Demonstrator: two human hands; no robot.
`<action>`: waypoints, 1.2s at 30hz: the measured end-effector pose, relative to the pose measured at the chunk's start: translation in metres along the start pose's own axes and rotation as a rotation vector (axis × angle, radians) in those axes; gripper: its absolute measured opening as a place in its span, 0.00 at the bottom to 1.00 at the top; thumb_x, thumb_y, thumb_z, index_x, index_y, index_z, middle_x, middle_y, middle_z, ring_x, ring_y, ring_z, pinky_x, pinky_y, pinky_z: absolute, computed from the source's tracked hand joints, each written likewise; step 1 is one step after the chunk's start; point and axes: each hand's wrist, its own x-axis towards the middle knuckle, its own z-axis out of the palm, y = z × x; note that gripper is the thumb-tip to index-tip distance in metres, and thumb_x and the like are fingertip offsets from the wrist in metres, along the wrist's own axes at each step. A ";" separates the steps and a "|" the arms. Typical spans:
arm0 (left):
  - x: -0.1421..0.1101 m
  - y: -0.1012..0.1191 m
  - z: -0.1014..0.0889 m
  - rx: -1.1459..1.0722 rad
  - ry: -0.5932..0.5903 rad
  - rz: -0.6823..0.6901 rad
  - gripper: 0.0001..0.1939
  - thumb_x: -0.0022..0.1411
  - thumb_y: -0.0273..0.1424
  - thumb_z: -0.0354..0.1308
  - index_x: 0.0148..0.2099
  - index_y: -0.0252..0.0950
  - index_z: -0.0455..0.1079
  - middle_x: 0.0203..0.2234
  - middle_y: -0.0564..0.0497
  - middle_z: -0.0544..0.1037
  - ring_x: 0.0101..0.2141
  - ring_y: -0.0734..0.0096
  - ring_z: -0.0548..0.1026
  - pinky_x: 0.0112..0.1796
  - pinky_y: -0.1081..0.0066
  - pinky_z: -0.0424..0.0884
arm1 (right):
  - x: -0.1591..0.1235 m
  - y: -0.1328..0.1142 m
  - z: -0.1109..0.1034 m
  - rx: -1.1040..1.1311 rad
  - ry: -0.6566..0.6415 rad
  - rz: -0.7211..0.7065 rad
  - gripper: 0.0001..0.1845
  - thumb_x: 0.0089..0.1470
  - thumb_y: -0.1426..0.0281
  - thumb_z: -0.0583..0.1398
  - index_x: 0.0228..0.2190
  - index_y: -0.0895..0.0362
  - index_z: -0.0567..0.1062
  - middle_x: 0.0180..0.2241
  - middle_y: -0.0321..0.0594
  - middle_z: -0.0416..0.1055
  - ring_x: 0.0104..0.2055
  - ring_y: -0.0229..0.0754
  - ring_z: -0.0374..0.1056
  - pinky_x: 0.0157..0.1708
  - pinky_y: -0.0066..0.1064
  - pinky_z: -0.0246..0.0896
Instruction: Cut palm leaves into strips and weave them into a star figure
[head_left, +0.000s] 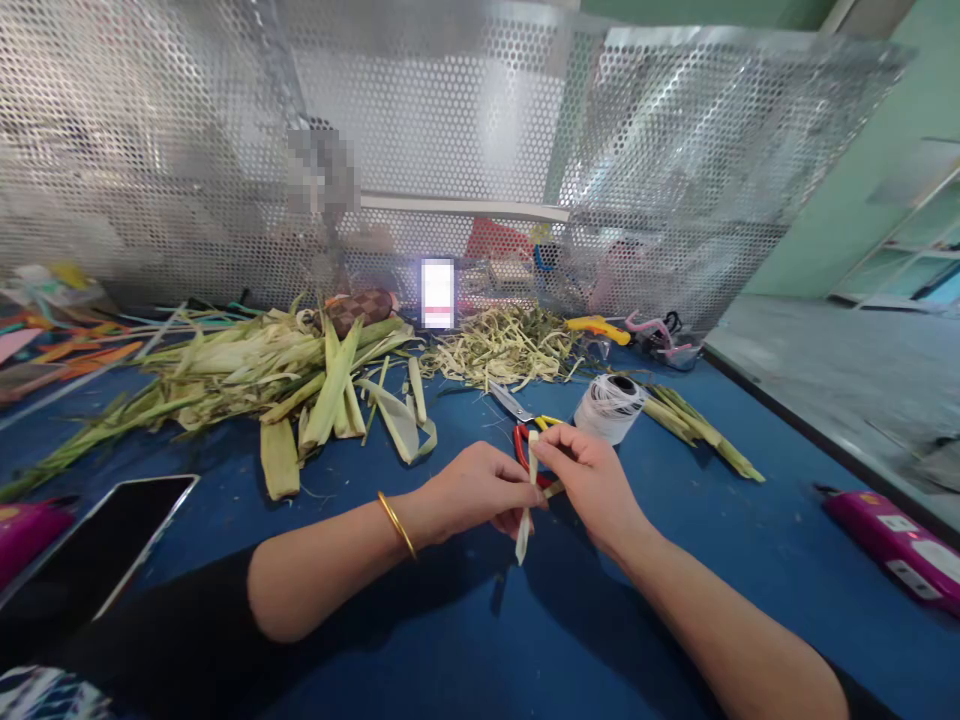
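Note:
My left hand (pixel 472 490) and my right hand (pixel 592 480) meet over the blue table (pixel 465 620), both pinching a narrow pale leaf strip (pixel 525 530) held upright between them. The strip's lower end hangs below my fingers. A gold bangle (pixel 397 522) circles my left wrist. Red-handled scissors (pixel 517 415) lie just behind my hands, partly hidden by them. A spool of white thread (pixel 609 405) stands right behind my right hand.
A heap of green palm leaves (pixel 247 375) lies at the left, shredded leaf scraps (pixel 502 350) at the back centre, a leaf bundle (pixel 705 430) at the right. A dark phone (pixel 112 545) rests front left, a pink case (pixel 892 545) far right. Perforated metal screens (pixel 480 150) wall the back.

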 end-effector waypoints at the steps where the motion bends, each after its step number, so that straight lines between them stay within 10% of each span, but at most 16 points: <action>1: 0.000 -0.001 0.000 -0.007 -0.003 0.006 0.09 0.49 0.33 0.60 0.25 0.31 0.75 0.15 0.53 0.73 0.19 0.75 0.70 0.27 0.74 0.69 | 0.000 0.001 0.000 -0.006 0.021 -0.007 0.13 0.46 0.61 0.60 0.19 0.56 0.69 0.19 0.32 0.62 0.22 0.35 0.57 0.22 0.27 0.53; 12: 0.000 -0.001 -0.002 -0.080 -0.032 0.003 0.11 0.48 0.35 0.63 0.24 0.31 0.74 0.16 0.52 0.74 0.21 0.72 0.74 0.29 0.72 0.71 | 0.004 0.002 -0.005 -0.316 0.093 -0.315 0.12 0.55 0.66 0.55 0.23 0.56 0.71 0.27 0.37 0.69 0.31 0.40 0.65 0.33 0.32 0.59; 18: -0.001 0.009 -0.008 -0.476 0.170 0.071 0.13 0.51 0.38 0.63 0.32 0.31 0.75 0.31 0.44 0.80 0.31 0.67 0.77 0.37 0.68 0.71 | -0.007 -0.018 -0.026 -0.625 0.458 -0.809 0.08 0.57 0.69 0.55 0.34 0.55 0.74 0.35 0.43 0.73 0.40 0.45 0.67 0.44 0.38 0.59; 21: -0.001 0.011 -0.010 -0.540 0.170 0.140 0.10 0.50 0.32 0.63 0.34 0.31 0.75 0.32 0.44 0.79 0.33 0.69 0.76 0.39 0.70 0.70 | -0.020 -0.021 -0.016 -0.751 0.255 -0.969 0.08 0.58 0.71 0.55 0.28 0.55 0.72 0.25 0.39 0.72 0.29 0.39 0.66 0.34 0.32 0.58; 25: 0.000 0.008 -0.005 -0.512 0.189 0.166 0.08 0.51 0.29 0.60 0.34 0.31 0.76 0.29 0.46 0.79 0.31 0.72 0.75 0.38 0.73 0.69 | -0.023 -0.009 0.002 -1.015 0.191 -0.819 0.14 0.60 0.62 0.53 0.29 0.56 0.71 0.24 0.38 0.72 0.24 0.39 0.64 0.27 0.31 0.51; 36: 0.004 -0.001 0.002 -0.573 0.270 0.157 0.09 0.44 0.30 0.66 0.30 0.29 0.77 0.25 0.47 0.78 0.29 0.72 0.73 0.35 0.72 0.68 | -0.021 -0.001 0.007 -0.963 0.024 -0.810 0.14 0.60 0.72 0.49 0.23 0.56 0.66 0.24 0.38 0.69 0.26 0.40 0.63 0.28 0.29 0.50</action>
